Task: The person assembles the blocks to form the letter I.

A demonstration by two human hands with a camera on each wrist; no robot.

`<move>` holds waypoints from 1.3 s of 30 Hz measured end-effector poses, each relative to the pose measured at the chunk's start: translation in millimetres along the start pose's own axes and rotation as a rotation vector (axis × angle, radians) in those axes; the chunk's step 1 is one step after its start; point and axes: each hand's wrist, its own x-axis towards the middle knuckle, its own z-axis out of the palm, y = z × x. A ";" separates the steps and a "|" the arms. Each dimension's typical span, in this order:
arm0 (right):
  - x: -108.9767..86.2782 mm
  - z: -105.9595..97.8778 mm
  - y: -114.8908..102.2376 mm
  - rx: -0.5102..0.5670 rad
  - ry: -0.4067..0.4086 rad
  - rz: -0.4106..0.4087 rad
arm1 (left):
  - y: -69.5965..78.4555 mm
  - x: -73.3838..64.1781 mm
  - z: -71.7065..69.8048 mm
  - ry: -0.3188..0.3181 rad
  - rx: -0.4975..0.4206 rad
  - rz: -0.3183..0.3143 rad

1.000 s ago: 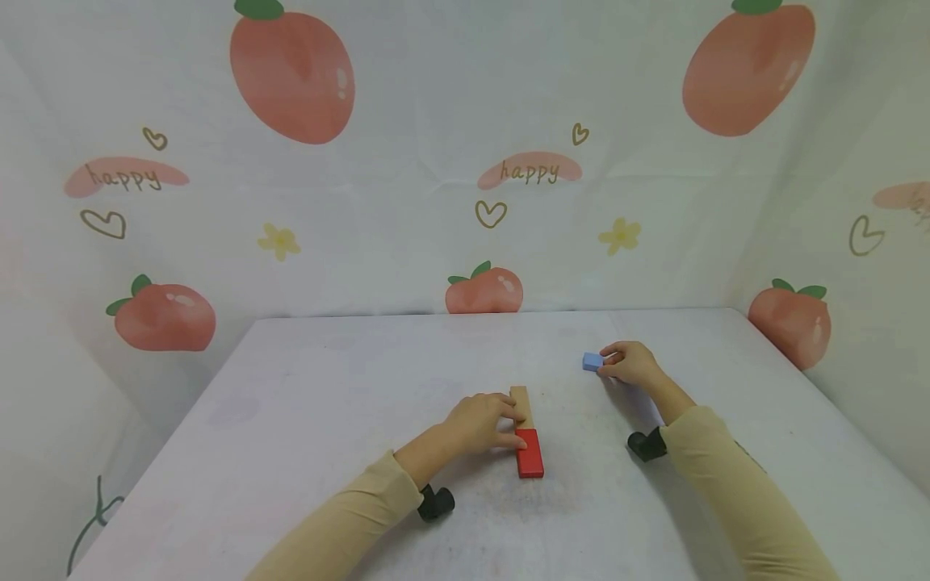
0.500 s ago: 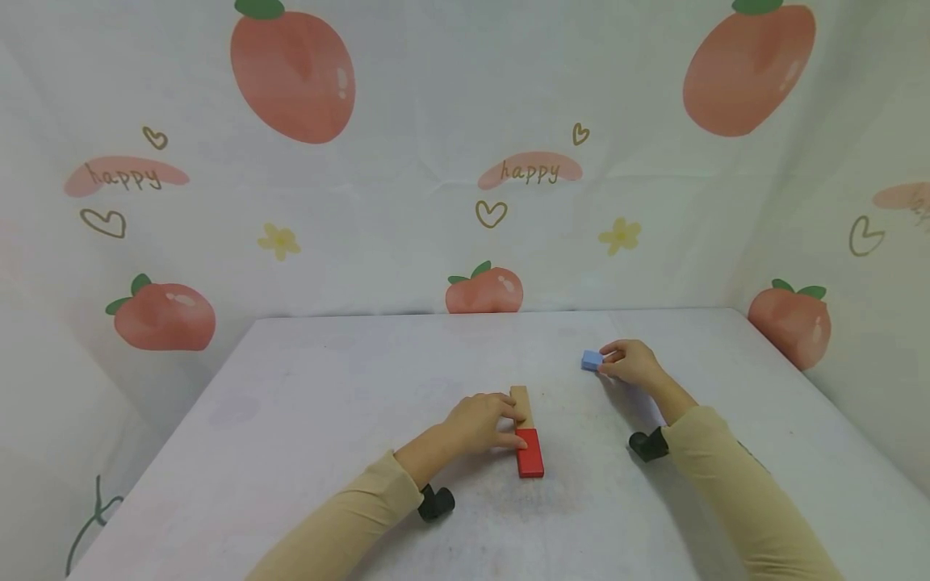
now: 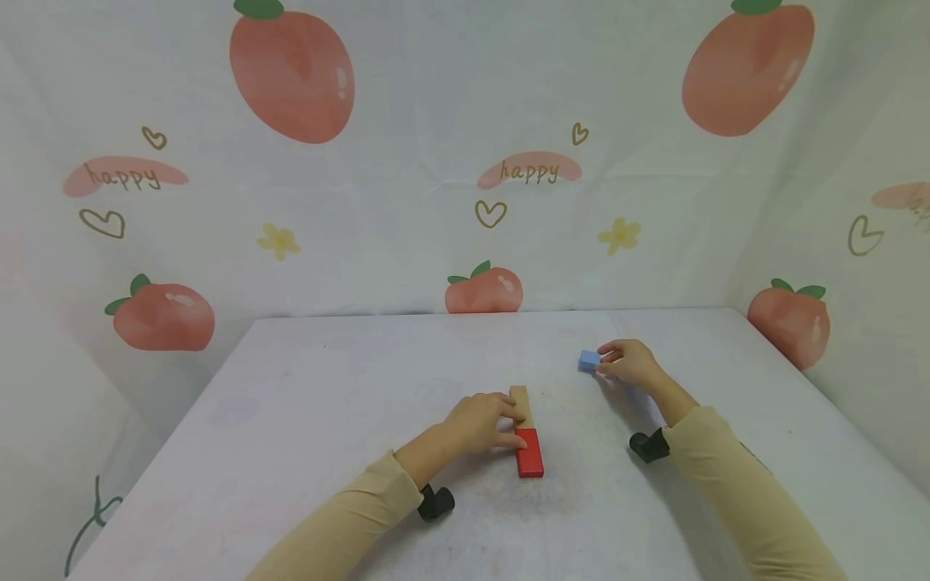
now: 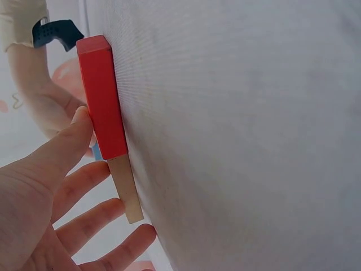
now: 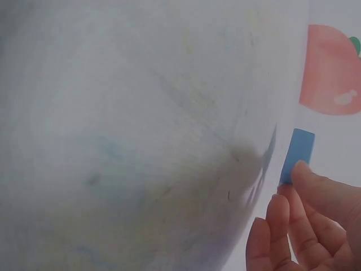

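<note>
A red block (image 3: pixel 529 453) and a narrower natural-wood block (image 3: pixel 521 407) lie end to end on the white table. Beside them is my left hand (image 3: pixel 475 422), fingers spread and fairly straight. In the left wrist view its thumb (image 4: pixel 83 116) touches the side of the red block (image 4: pixel 101 96), and the other fingers reach along the bare wood block (image 4: pixel 127 192). Farther back on the right, my right hand (image 3: pixel 630 363) pinches a small blue block (image 3: pixel 589 361) near one end. The right wrist view has the thumb (image 5: pixel 302 169) on the blue block (image 5: pixel 299 148), the fingertips below it.
A white cloth (image 3: pixel 392 202) printed with peaches hangs behind the table (image 3: pixel 327 452) and along its sides. Each wrist carries a black mount, the left mount (image 3: pixel 436 503) and the right mount (image 3: pixel 649 445). A dark green cord (image 3: pixel 98 516) hangs at the far left.
My right hand, with the blue block, has shifted very slightly left. My left hand and the red and wood blocks have stayed where they were.
</note>
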 end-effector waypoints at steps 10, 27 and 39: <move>1.0 3.0 -5.1 -0.014 -0.011 0.005 | 0.0 0.2 0.6 0.002 0.000 0.002; 3.4 15.2 -15.7 -0.066 0.000 -0.048 | -0.4 0.1 0.7 -0.010 -0.003 -0.005; 2.9 19.0 -22.7 -0.057 -0.007 -0.056 | -0.2 0.1 0.8 0.009 0.007 0.006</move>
